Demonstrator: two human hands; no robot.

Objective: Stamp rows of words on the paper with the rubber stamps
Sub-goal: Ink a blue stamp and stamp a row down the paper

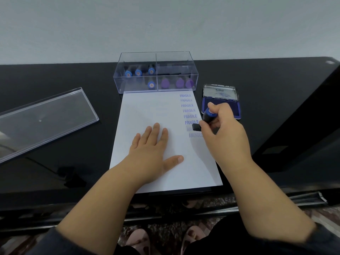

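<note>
Bare paper [147, 111] lies open left of the stamped column. The clear stamp box [155, 72] blocks its far edge, the open ink pad [221, 103] its right, and the box lid [44, 118] occupies the left surface [92, 85].

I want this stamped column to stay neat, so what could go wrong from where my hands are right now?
1. The rubber stamp in your right hand sits tilted over a print between FRAGILE and AMENDED; a slanted press may print unevenly or overlap it.
2. That right hand covers the end of the AMENDED print, so it could smear if the ink is wet.
3. Your left hand presses the paper mid-sheet; the far edge touching the clear box could still shift.
</note>
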